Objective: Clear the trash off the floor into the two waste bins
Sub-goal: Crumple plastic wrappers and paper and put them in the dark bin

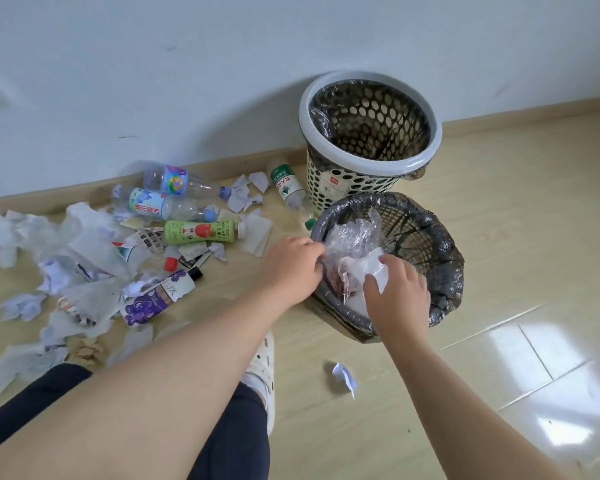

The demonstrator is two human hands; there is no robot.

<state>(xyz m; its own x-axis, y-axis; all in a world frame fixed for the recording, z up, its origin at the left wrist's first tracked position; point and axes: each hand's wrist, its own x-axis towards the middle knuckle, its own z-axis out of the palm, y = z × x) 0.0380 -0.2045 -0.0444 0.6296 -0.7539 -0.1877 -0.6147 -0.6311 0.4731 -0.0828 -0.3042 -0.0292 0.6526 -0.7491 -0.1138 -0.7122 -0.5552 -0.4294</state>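
**Pressing soft wrappers into the dark bin**

Head view: Gripping the rim of the dark bin w/ the left hand, curling the fingers over edge and liner, prob. steadying it. Holding a white wrapper w/ the right hand, closing fingers and thumb round it, inside the bin, just beside a clear plastic bag. Judging both as very light, soft and crinkly, likely springing back up; so taking them by the bunched middle, not by a corner.

Waiting on the floor, left of the bins: green juice bottle, purple bottle, clear bottles, torn paper. Judging the bottles as empty, light, smooth and rolling easily; so gripping round the body at the label, not at the cap. Judging the paper as tearing easily; so gathering it by the handful.

Standing behind, near the wall: white bin, lined. Lying apart, near the shoe: a small paper scrap.
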